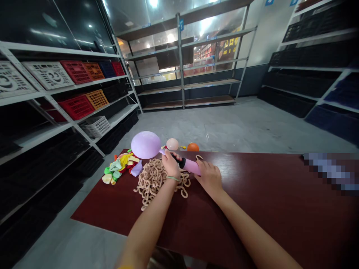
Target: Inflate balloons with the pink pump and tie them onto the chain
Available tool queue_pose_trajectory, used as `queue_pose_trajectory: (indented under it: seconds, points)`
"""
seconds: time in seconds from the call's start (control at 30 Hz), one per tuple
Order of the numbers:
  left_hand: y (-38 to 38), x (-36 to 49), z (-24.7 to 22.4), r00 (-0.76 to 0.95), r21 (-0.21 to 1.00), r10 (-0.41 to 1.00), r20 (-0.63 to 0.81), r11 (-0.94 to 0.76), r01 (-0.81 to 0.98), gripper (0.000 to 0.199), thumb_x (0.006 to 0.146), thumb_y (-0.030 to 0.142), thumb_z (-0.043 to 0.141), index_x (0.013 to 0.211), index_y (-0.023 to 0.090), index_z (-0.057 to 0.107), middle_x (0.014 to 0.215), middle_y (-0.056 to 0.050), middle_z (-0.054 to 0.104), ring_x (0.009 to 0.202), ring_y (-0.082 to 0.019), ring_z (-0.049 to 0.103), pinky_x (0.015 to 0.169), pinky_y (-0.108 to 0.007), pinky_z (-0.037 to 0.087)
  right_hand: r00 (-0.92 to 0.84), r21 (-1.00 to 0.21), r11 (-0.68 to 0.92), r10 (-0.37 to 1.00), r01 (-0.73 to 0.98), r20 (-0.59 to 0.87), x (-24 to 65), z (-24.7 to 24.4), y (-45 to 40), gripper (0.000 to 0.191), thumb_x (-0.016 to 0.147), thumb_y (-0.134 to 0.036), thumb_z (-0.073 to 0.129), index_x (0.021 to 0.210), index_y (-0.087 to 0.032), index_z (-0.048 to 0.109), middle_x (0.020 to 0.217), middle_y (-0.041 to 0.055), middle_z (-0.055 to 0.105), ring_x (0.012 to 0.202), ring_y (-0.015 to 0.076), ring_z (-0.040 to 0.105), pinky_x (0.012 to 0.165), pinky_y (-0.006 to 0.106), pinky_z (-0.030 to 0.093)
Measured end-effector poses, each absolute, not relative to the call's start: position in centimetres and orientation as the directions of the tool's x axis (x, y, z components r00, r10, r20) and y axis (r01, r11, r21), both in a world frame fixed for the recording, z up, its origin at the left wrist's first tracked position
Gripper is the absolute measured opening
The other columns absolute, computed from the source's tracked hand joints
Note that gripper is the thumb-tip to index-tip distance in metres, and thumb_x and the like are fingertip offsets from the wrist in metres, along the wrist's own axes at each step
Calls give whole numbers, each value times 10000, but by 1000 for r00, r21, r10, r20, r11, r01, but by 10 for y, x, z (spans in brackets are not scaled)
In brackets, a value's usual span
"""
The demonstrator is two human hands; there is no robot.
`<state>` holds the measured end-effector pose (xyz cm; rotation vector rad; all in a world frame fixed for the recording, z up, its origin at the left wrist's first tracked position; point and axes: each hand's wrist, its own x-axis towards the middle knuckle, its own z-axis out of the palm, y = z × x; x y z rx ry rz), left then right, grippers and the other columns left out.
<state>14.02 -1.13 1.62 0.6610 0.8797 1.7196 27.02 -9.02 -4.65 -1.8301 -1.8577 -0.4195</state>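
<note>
A purple balloon (pixel 146 145), partly inflated, sits on the nozzle end of a pink and black balloon pump (pixel 192 166). My left hand (pixel 170 164) is closed around the nozzle end, at the balloon's neck. At the pump's other end my right hand (pixel 209 178) wraps the pink barrel. Under and beside my left hand lies a heap of beige curled pieces (pixel 153 181), like hooks or rings. Limp balloons (pixel 119 166) in yellow, green, red and purple are piled to the left of the heap.
Beyond the table (pixel 252 194) are a pale pink balloon (pixel 172 144) and an orange balloon (pixel 193 147). A pixelated patch (pixel 331 172) covers something at the right. Shelves with red crates (pixel 77 106) and white crates (pixel 49 74) stand left; a metal rack (pixel 182 67) stands behind.
</note>
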Motion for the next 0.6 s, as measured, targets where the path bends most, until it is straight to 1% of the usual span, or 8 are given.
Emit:
queue_pose_trajectory:
  seconds: [0.07, 0.17, 0.27, 0.33, 0.47, 0.6]
  points:
    - [-4, 117, 32, -305, 831, 951, 51, -210, -515, 292, 927, 404, 489, 721, 218, 400, 543, 50, 428, 412, -85, 421, 436, -246, 356, -19, -105, 92, 835, 990, 549, 268, -47, -91, 444, 819, -255, 644, 1249, -203, 550, 1008, 81, 665, 934, 246, 531, 794, 351, 305]
    - [11, 71, 51, -368, 833, 929, 40, -234, -502, 302, 916, 362, 509, 684, 219, 379, 538, 45, 406, 414, -80, 395, 428, -240, 319, -66, -81, 134, 828, 988, 556, 266, -48, -91, 415, 825, -262, 638, 1231, -220, 561, 969, 67, 666, 910, 236, 537, 781, 338, 303]
    - [26, 34, 65, -419, 808, 907, 32, -271, -523, 299, 871, 342, 588, 683, 225, 386, 554, 38, 392, 418, -78, 371, 436, -241, 277, -93, -71, 159, 825, 985, 558, 263, -49, -90, 415, 808, -287, 659, 1210, -226, 573, 939, 54, 666, 865, 221, 538, 739, 327, 293]
    - [31, 25, 71, -456, 786, 889, 38, -309, -536, 290, 844, 336, 624, 697, 232, 398, 566, 36, 394, 420, -79, 358, 441, -244, 257, -86, -75, 155, 820, 985, 566, 262, -51, -89, 407, 795, -303, 669, 1186, -226, 585, 913, 43, 663, 827, 211, 537, 711, 323, 282]
    - [23, 57, 71, -482, 767, 875, 51, -343, -542, 243, 872, 324, 558, 718, 227, 397, 559, 52, 390, 406, -73, 336, 423, -233, 235, 1, -126, 93, 803, 988, 596, 262, -53, -89, 392, 785, -320, 664, 1159, -223, 598, 882, 31, 652, 802, 202, 540, 691, 316, 274]
    - [-5, 114, 49, -401, 778, 913, 71, -302, -550, 235, 908, 350, 509, 744, 220, 401, 540, 64, 422, 386, -79, 380, 407, -225, 287, 63, -189, 68, 791, 980, 608, 264, -52, -90, 405, 785, -357, 671, 1157, -213, 601, 906, 34, 657, 821, 197, 555, 689, 303, 285]
